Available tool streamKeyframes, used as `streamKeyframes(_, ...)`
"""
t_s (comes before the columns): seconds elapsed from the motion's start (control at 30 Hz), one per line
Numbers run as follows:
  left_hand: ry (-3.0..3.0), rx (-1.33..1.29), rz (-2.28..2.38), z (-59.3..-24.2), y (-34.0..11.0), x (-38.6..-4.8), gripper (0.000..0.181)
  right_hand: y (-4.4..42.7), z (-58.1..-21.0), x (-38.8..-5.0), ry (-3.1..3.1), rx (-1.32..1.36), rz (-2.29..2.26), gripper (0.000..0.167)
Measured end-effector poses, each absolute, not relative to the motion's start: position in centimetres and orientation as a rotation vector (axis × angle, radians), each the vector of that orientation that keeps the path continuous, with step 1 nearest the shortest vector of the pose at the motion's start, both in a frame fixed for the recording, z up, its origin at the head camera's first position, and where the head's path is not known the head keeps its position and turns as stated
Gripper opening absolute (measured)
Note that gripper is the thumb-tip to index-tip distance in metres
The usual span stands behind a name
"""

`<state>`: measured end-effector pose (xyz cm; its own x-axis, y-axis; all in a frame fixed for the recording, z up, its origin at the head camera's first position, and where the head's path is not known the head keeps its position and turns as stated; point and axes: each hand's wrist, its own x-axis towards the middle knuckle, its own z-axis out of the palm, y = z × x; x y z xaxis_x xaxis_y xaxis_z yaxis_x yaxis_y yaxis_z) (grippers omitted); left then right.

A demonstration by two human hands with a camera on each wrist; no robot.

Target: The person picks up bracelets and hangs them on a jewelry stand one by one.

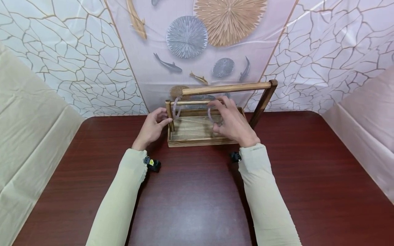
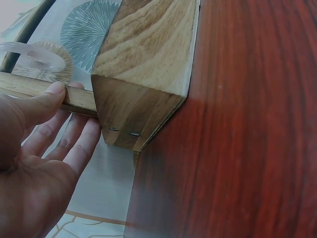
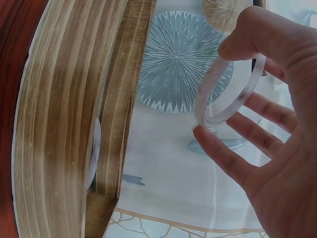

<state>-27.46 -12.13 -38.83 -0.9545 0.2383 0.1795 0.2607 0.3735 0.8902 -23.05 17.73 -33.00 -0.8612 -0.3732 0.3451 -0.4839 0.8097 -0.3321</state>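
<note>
Bangle (image 3: 202, 101) pinched by your curved right hand (image 1: 231, 122), at the rack (image 1: 197, 142) near the tabletop (image 1: 184, 205)'s far edge. Your left hand (image 1: 151, 127) pinches the left post (image 1: 169, 110).

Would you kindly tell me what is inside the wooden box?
The wooden box shows its floor on the left; the right hand hides much of the right end. The right wrist view shows what seems a pale ring inside, partly hidden by the front wall.
</note>
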Motion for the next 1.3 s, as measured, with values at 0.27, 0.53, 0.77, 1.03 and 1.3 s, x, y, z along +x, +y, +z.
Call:
streamKeyframes(0.27, -2.592, -0.465, -1.668, -38.9, -12.3, -27.7, 0.028, 17.8, -32.6, -23.1, -2.714, 0.654, 0.594, 0.061)
streamKeyframes(0.53, -2.584, -0.469, -1.698, -38.7, -12.1, -27.7, 0.026, 17.8, -32.6, -23.1, -2.676, 0.668, 0.620, 0.065)
streamKeyframes(0.77, -2.584, -0.459, -1.726, -38.7, -12.1, -27.7, 0.027, 17.3, -32.7, -23.2, -2.639, 0.710, 0.636, 0.067)
streamKeyframes(1.03, -2.612, -0.434, -1.729, -37.0, -11.4, -26.3, 0.028, 16.8, -33.0, -23.3, -2.588, 0.757, 0.652, 0.066)
streamKeyframes(1.3, -2.602, -0.449, -1.720, -36.1, -11.4, -25.3, 0.027, 16.0, -33.5, -23.5, -2.512, 0.795, 0.616, 0.061)
